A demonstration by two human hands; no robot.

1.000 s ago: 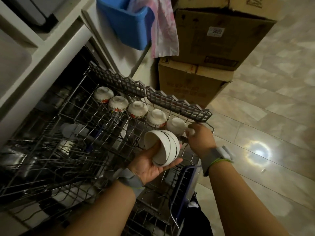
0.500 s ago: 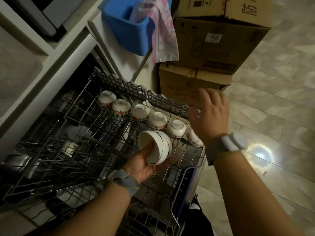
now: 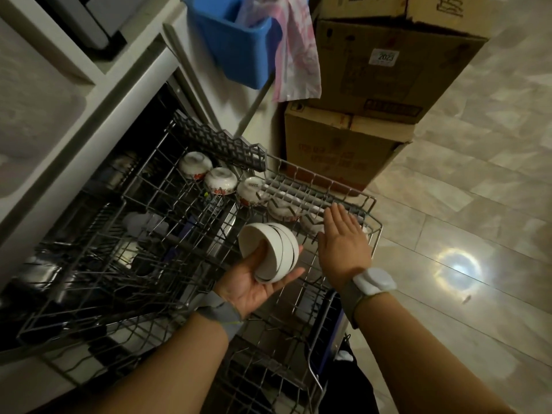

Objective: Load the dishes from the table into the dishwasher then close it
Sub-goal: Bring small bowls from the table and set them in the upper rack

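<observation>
Both forearms are bare, no sleeves in view. The left wrist wears a grey fabric band (image 3: 220,311) with a thin yellow-green thread at its 5 o'clock edge. The right wrist wears a darker grey strap (image 3: 351,300) carrying a white rounded pod (image 3: 375,280), possibly a sensor; the dim light hides detail.

Blue bin (image 3: 236,52), pink patterned bag (image 3: 294,55) perhaps plastic, two stacked cardboard boxes (image 3: 373,85)
</observation>
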